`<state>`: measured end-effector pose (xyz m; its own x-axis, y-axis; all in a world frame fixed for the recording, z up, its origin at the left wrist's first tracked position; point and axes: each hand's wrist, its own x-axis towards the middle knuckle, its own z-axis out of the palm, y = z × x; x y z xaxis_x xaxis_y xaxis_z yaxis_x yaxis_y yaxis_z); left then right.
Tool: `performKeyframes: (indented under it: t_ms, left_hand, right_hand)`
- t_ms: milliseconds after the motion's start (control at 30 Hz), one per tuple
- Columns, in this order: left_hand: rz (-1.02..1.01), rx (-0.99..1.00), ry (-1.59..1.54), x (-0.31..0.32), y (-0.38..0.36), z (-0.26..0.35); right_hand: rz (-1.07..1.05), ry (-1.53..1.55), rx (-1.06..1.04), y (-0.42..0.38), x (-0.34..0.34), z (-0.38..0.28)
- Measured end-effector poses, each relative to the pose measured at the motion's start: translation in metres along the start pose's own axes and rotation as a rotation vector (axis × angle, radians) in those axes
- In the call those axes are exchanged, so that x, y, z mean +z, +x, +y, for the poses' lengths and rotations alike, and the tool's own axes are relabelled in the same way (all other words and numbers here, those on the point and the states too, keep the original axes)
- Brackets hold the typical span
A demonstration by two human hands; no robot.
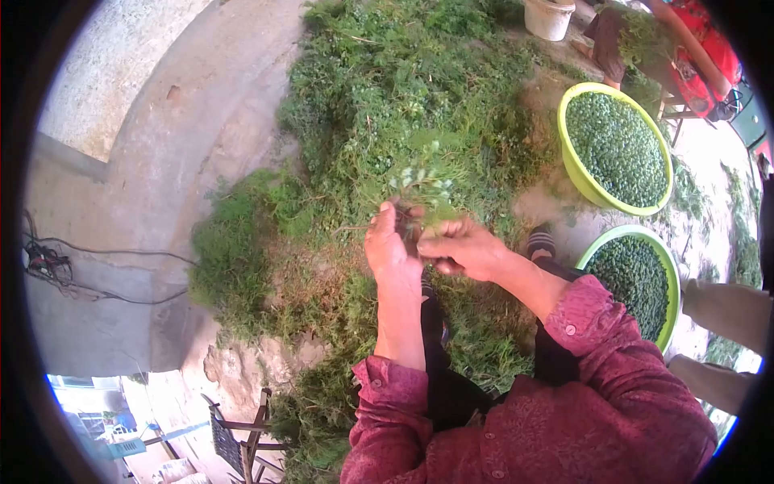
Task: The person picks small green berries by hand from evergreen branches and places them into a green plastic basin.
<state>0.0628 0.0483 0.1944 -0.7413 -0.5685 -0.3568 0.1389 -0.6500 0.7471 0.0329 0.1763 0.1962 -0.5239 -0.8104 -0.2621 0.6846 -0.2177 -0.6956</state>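
My left hand (389, 246) is closed around the thin brown stem of a green sprig (423, 184), thumb pointing up. Small pale green berry-like fruits cluster among the sprig's feathery leaves. Close beside it, my right hand (463, 248) pinches at the base of the same sprig, with thumb and fingers pressed together. What exactly lies between the right fingertips is partly hidden. Beneath both hands spreads a large heap of cut green branches (395, 97), some bearing the same pale fruits.
To the right stand a yellow-green basin (570, 153) and a light green basin (672, 278), both full of small green fruits. A white bucket (550, 18) and a seated person in red (697, 48) are farther back. Cables (121, 252) lie left; a folding chair (242, 436) stands lower left.
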Motion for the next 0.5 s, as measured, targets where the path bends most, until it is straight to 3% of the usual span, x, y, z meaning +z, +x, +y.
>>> performKeyframes:
  t_ms: [33,67,133,267,500]
  left_hand:
    - [0.009,0.009,0.008,-0.002,0.002,0.003]
    - [0.014,0.011,0.005,-0.003,0.001,0.003]
    - [0.081,0.007,0.053,0.006,-0.008,0.011]
    - [-0.041,0.038,-0.011,0.007,-0.009,-0.002]
    - [-0.042,0.088,0.034,0.013,-0.012,-0.013]
  right_hand:
    - [-0.147,0.003,0.104,-0.002,-0.001,-0.001]
    - [-0.151,0.002,0.110,-0.002,-0.002,0.000]
    - [-0.047,0.063,0.136,-0.003,-0.004,0.002]
    - [0.179,0.142,0.052,-0.001,0.003,0.004]
    - [0.258,0.123,0.019,0.010,0.001,0.007]
